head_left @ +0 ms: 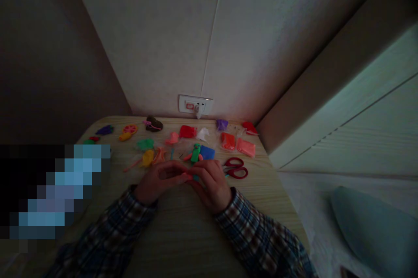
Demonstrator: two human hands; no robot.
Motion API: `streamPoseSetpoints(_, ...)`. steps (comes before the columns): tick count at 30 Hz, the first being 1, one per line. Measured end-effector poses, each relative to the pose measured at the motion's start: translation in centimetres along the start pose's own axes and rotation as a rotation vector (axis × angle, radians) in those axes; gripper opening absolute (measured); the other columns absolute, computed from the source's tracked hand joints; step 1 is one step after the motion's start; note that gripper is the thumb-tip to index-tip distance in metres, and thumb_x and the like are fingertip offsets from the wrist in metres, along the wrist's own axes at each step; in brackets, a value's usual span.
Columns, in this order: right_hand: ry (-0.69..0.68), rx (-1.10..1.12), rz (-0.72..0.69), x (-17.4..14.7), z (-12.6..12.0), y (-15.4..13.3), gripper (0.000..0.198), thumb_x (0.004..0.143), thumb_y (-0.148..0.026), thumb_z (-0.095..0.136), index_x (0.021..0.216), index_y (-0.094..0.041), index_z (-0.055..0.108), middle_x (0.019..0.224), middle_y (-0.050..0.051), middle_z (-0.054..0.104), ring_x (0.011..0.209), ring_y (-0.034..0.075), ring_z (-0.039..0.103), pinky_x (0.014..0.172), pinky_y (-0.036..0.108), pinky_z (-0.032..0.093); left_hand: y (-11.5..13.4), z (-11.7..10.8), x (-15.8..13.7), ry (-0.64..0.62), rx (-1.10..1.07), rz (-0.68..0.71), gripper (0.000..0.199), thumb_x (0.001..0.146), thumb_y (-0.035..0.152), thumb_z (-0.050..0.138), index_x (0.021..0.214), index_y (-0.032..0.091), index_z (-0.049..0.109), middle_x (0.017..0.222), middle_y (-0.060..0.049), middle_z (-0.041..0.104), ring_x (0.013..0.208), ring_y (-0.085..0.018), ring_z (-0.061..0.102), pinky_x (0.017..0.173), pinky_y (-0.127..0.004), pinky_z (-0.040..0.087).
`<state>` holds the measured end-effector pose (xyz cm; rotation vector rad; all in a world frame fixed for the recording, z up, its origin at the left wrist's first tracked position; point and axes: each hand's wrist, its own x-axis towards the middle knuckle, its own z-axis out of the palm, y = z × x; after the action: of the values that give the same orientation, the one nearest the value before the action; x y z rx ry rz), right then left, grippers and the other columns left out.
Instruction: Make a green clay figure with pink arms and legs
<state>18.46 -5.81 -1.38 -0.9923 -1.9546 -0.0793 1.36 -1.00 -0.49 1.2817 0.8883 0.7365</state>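
Note:
My left hand (161, 181) and my right hand (211, 184) meet over the near middle of the table, both closed in a pinch. Between their fingertips is a small piece of pink modelling clay (186, 176), mostly hidden by the fingers. Just beyond them stands a green clay figure (196, 152) with pink arms. A blue clay pack (207, 152) lies against its right side. Red-handled scissors (235, 168) rest beside my right hand, their blades partly covered by it. Yellow clay (148, 158) and an orange clay packet (160, 155) lie beyond my left hand.
Along the back of the wooden table (183, 234) lie several clay packets, including red (188, 131), orange-red (227, 141) and purple (222, 125). Finished-looking clay shapes (129, 129) sit at the back left. A wall socket (195, 104) holds a plug. A pixelated block covers the left side.

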Motion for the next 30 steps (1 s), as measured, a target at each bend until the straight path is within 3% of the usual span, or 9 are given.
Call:
streamPoseSetpoints(10,-0.009,0.071,-0.003,-0.6,0.1,0.2,0.02,0.094,-0.024,0.049,0.105,-0.014,0.064,0.086,0.009,0.067,0.081,0.02,0.062,0.073,0.034,0.054,-1.0,0.1,0.5,-0.033,-0.062,-0.012,0.005,0.062,0.016,0.075,0.064,0.018,0.071,0.062,0.005,0.071,0.061,-0.013,0.065,0.062,-0.022,0.05)
streamPoseSetpoints(19,-0.002,0.109,-0.029,-0.2,-0.2,0.1,0.011,0.091,-0.018,0.053,0.097,-0.015,0.062,0.078,0.008,0.066,0.073,0.019,0.062,0.068,0.031,0.057,-0.4,0.2,0.3,-0.096,-0.044,-0.016,0.003,0.065,0.017,0.073,0.066,0.017,0.07,0.065,0.003,0.072,0.066,-0.015,0.067,0.066,-0.024,0.052)
streamPoseSetpoints(30,0.001,0.081,-0.044,0.0,-0.1,0.2,0.009,0.089,-0.015,0.053,0.092,-0.014,0.061,0.077,0.008,0.066,0.072,0.018,0.062,0.07,0.031,0.058,-0.1,0.3,0.2,-0.064,-0.004,-0.065,0.009,0.064,0.024,0.073,0.065,0.017,0.067,0.067,0.0,0.073,0.07,-0.017,0.067,0.07,-0.029,0.052)
